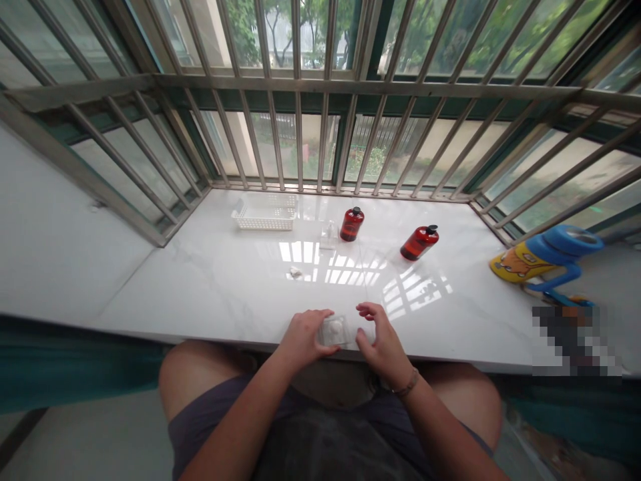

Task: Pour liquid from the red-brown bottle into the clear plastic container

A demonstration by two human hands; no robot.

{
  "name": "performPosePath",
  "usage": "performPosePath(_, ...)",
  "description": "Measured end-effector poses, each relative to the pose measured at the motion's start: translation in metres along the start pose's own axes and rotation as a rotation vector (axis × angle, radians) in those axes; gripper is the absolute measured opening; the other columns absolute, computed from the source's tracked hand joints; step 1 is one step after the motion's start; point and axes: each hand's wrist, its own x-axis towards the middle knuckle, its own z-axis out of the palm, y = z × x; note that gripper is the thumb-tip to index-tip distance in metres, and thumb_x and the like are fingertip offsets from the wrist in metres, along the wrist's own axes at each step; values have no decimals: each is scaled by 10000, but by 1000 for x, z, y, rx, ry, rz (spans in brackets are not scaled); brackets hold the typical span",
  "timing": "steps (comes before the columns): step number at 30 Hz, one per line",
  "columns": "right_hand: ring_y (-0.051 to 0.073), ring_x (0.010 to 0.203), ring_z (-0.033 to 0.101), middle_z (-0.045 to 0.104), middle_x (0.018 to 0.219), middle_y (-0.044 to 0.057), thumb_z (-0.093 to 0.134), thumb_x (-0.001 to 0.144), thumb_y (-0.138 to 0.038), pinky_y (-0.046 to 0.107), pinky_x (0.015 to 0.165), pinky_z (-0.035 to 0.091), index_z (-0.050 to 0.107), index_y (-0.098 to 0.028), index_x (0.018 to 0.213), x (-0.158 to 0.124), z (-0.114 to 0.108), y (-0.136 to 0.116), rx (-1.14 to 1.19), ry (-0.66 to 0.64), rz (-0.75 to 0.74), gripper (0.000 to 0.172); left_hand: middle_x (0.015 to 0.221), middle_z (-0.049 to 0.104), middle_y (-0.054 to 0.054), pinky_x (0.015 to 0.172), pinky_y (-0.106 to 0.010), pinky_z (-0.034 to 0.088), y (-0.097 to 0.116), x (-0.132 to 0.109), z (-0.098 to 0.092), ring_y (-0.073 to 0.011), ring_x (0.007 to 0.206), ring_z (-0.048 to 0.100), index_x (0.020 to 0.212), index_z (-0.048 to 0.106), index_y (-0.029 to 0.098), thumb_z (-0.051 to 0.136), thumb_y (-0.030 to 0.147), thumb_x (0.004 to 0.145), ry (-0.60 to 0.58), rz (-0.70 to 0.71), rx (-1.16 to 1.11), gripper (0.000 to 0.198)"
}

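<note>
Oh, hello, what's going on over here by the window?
A person is sitting at a white counter. Their left hand holds a small clear box near the front edge. The right hand is curled beside it, thumb and fingers apart; whether it holds something see-through is hard to tell. Farther back stand a white basket and two red bottles.

On head view I record the left hand (303,339) gripping a clear container (334,329), the right hand (383,342), fingers parted, just beside.
</note>
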Motion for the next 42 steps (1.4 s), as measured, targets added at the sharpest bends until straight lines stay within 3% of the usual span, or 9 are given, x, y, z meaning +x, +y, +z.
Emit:
performPosePath(3,310,1283,599,571,1399,145,716,906,-251,534,1111,541,426,-243,1496,-1,10,-9,12,-94,-87,658,1337,750,-87,1057,-464,528,-1,0,1,-319,1206,708,1388,645,250,903,381,745,5,3,-2,705)
performPosePath(6,323,1263,607,553,1427,159,835,869,-364,558,1107,546,382,-251,1535,0,23,-13,0,-51,-69,813,1345,747,-93,1058,-476,523,-1,1,2,-321,1213,706,1387,642,238,890,354,749,1,5,-3,693)
performPosePath(14,286,1151,650,562,1383,152,569,968,-194,539,1014,589,411,-249,1499,-14,19,-2,-23,43,-46,556,1344,748,-82,1052,-460,523,0,0,2,-320,1210,705,1379,639,262,923,397,726,11,2,-4,725)
performPosePath(18,315,1239,616,590,1357,151,630,970,-241,567,1061,561,409,-247,1509,-21,17,-4,-47,45,-76,582,1332,749,-87,1049,-466,525,0,0,3,-324,1201,706,1374,638,259,922,396,728,16,-1,1,719)
performPosePath(23,320,1167,652,657,1199,108,812,901,-426,563,1049,577,399,-255,1527,-14,31,-15,-47,92,-41,769,1329,750,-98,1052,-476,526,1,0,3,-325,1210,705,1373,639,250,887,376,762,12,-9,2,671)
performPosePath(27,305,1132,664,680,1112,76,772,919,-351,563,1079,556,421,-252,1497,-7,38,-22,-32,104,44,683,1328,751,-92,1047,-471,526,1,-1,3,-318,1202,710,1368,641,248,866,328,760,21,-14,-3,653)
performPosePath(33,303,1288,621,632,1373,143,650,938,-208,558,1138,527,392,-248,1519,-9,33,-27,27,-4,-13,637,1315,755,-83,1033,-458,534,0,-1,4,-307,1182,712,1353,647,254,844,349,777,27,-5,3,616)
performPosePath(39,306,1188,670,682,1240,113,696,947,-261,581,1102,556,406,-258,1517,-11,33,-24,-7,42,14,639,1331,748,-88,1039,-466,525,-1,-1,7,-315,1199,704,1363,636,254,846,345,767,33,0,-1,639)
performPosePath(42,293,1308,628,647,1381,132,594,985,-191,557,1150,529,393,-270,1542,-11,33,-26,25,-26,-53,598,1311,754,-76,1028,-460,523,-1,-1,7,-313,1187,705,1350,639,270,852,362,767,35,-4,-4,627)
